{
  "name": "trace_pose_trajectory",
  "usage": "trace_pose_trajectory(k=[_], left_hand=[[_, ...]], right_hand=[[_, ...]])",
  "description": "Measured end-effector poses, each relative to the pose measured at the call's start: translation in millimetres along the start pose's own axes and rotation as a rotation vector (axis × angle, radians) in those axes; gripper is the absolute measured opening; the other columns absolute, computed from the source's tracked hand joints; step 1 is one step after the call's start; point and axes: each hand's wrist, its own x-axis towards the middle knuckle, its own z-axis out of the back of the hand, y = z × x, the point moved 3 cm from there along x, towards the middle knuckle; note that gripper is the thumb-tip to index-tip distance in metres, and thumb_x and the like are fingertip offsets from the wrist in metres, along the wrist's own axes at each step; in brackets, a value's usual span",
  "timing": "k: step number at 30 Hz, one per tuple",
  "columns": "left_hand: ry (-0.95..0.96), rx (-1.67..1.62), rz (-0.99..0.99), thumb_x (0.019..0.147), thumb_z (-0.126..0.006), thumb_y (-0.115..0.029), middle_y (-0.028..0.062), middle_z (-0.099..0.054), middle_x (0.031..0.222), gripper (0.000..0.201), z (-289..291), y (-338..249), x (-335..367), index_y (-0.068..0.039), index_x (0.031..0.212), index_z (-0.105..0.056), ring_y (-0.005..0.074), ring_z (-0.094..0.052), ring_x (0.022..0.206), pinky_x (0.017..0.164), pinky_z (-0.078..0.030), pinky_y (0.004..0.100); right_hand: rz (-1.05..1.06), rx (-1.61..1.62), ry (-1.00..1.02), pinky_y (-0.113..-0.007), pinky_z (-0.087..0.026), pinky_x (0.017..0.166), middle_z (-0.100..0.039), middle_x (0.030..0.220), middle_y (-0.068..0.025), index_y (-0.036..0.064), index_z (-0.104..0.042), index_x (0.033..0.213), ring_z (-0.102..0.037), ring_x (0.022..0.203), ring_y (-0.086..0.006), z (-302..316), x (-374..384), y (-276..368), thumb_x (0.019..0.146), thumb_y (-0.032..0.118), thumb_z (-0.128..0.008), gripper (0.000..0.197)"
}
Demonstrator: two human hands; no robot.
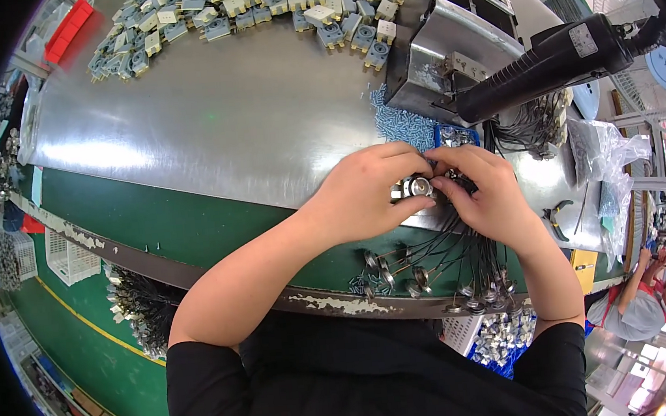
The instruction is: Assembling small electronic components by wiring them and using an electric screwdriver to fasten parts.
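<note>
Part location: 1 round-faced metal part (418, 188), held just above the surface (206, 116) near its front edge, between both hands.

L hand (375, 192): grip pinches the part, thumb on the near side, fingers on the far side; presumably leaves the round face exposed & steadies the work. R hand (484, 191): thumb & fingertips at the part's right side; cannot tell if pressed on it or on a smaller pc.

Placement: blue screws (403, 125) & blue tray (438, 137) sit just beyond the fingers, prob. for short reach. Black cylindrical tool (535, 70) slants w/ narrow end near the tray, likely for quick access. Wired metal discs (422, 279) lie at the front edge, leads running toward the hands, prob. to limit tangling. Grey-and-cream blocks (275, 3) are heaped at the far edge, likely to keep the middle usable.

Qty: held part 1; tray 1; tool 1; pliers (558, 220) 1; loose screws (157, 245) at L front 2; discs approx. a dozen, overlapping; blocks & blue screws too many/overlapped, no exact ct.
</note>
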Motion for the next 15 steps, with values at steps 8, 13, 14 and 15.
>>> trace_pose_trajectory(k=[8,13,14,15], left_hand=[[-0.005,-0.008,-0.006,0.083,-0.088,-0.012,0.0118,-0.074,0.111,0.034,0.2,0.0,1.2,-0.004,0.113,-0.074,0.0337,-0.073,0.104,0.092,-0.059,0.0423],[-0.003,-0.026,0.026,0.083,-0.088,-0.012,0.0111,-0.074,0.110,0.032,0.5,0.4,1.0,-0.003,0.110,-0.073,0.0333,-0.073,0.103,0.091,-0.059,0.0420],[0.001,-0.025,0.028,0.083,-0.089,-0.013,0.0108,-0.074,0.109,0.032,0.8,0.1,1.1,-0.003,0.109,-0.073,0.0331,-0.073,0.103,0.090,-0.059,0.0419],[0.000,-0.024,0.029,0.083,-0.089,-0.013,0.0108,-0.074,0.109,0.032,0.5,0.0,0.6,-0.003,0.109,-0.073,0.0331,-0.073,0.103,0.090,-0.059,0.0419]], right_hand=[[-0.006,0.004,-0.001,-0.038,-0.058,0.079,-0.075,0.097,-0.0130,0.0017,-0.073,0.126,-0.073,0.088,-0.0292,0.5,0.3,-0.7,0.088,-0.004,-0.079,0.040],[-0.010,0.006,0.005,-0.038,-0.057,0.078,-0.075,0.096,-0.0127,0.0013,-0.073,0.126,-0.073,0.088,-0.0289,0.6,0.4,-0.4,0.088,-0.004,-0.079,0.039],[-0.009,0.004,0.006,-0.038,-0.057,0.078,-0.075,0.096,-0.0126,0.0011,-0.073,0.125,-0.073,0.088,-0.0289,0.8,0.5,-0.1,0.088,-0.005,-0.079,0.039],[-0.009,0.005,0.006,-0.038,-0.057,0.078,-0.075,0.096,-0.0126,0.0011,-0.073,0.125,-0.073,0.088,-0.0289,0.3,0.0,-0.2,0.088,-0.005,-0.079,0.039]])
